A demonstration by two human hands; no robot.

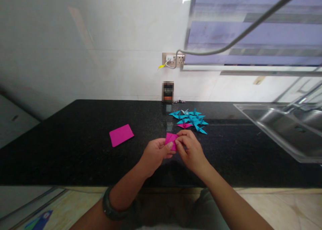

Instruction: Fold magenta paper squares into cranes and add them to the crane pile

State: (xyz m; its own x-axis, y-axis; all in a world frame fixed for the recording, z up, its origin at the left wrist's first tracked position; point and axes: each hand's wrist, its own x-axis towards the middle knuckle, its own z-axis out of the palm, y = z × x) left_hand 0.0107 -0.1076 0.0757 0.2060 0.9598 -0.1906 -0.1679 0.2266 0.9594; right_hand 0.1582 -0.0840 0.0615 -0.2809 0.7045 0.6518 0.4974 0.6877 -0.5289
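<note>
A small folded pink origami paper [171,140] is held up over the black counter between both my hands. My left hand [157,153] grips its left and lower side, thumb lying across the front and fingers behind. At the right edge, my right hand [191,151] pinches the paper between thumb and fingertips. Just beyond my right hand lie several blue paper cranes [192,117] in a cluster, with one pink paper crane [184,125] at the near side. Off to the left rests a stack of pink paper [121,135], flat on the counter.
The black countertop [75,149] runs along a white wall. A blurred-out dark box [168,92] stands against the wall beside a small beaded string [179,101]. A steel sink [284,129] is set in at the right. A cable [213,52] hangs from the wall socket [179,59].
</note>
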